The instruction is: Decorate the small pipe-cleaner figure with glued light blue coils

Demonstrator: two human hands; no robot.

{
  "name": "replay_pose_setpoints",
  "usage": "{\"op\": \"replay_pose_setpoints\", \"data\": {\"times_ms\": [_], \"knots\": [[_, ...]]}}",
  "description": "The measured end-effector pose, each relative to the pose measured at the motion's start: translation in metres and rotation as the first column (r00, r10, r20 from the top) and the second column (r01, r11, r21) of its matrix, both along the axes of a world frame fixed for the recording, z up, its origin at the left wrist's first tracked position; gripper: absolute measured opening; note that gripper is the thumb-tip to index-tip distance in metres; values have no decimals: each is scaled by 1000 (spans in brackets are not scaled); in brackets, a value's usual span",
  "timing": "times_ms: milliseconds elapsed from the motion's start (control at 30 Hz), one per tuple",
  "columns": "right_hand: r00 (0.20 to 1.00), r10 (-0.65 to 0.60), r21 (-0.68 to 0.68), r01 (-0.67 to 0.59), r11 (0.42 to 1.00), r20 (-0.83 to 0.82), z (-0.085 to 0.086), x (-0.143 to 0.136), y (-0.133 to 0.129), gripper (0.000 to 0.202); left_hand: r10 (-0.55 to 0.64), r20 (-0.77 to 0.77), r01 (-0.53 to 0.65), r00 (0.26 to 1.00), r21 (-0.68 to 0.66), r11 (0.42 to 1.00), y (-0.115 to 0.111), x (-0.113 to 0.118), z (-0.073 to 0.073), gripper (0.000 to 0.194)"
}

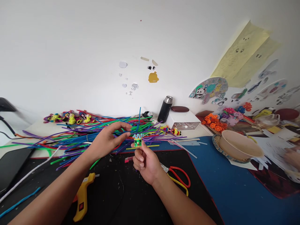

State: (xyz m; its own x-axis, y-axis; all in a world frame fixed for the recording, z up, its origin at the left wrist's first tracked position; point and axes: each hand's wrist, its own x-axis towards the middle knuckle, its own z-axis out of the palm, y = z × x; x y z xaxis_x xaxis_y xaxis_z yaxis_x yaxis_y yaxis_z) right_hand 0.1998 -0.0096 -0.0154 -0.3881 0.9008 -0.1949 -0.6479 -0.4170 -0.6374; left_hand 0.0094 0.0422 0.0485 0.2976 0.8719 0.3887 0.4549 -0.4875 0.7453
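Observation:
My right hand [147, 162] is closed on a small green pipe-cleaner figure [137, 143] with dark eyes and a wavy light-blue top. A blue pipe cleaner [140, 116] stands upright just above the figure; I cannot tell whether it is joined to it. Just left of the figure is my left hand [112, 137], its thumb and fingers curved and apart with nothing seen between them. Behind both hands lies a wide heap of coloured pipe cleaners [82, 137]. Scissors [180, 176] with red and yellow handles lie beside my right forearm.
A yellow glue gun [82, 197] rests on the black mat [110, 200] near my left forearm. Behind stand a black flask [165, 109] and a white box [184, 120]. At right are a bowl [242, 145] and another person's hand [292, 157]. Finished figures [70, 118] sit back left.

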Motion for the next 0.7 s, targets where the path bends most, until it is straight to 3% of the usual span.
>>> {"op": "replay_pose_setpoints", "data": {"times_ms": [133,333,700], "knots": [[1000,1,4,-1,1000,11,-1,0,0,49,-38,-81,42,996,45,998,-1,2,-4,40],[997,40,52,-43,998,60,-6,-1,0,70,-83,-138,94,987,75,993,-2,7,-13,36],[995,69,70,-74,995,72,-4,-2,0,73,-91,-143,101,985,66,993,-5,8,-8,33]]}}
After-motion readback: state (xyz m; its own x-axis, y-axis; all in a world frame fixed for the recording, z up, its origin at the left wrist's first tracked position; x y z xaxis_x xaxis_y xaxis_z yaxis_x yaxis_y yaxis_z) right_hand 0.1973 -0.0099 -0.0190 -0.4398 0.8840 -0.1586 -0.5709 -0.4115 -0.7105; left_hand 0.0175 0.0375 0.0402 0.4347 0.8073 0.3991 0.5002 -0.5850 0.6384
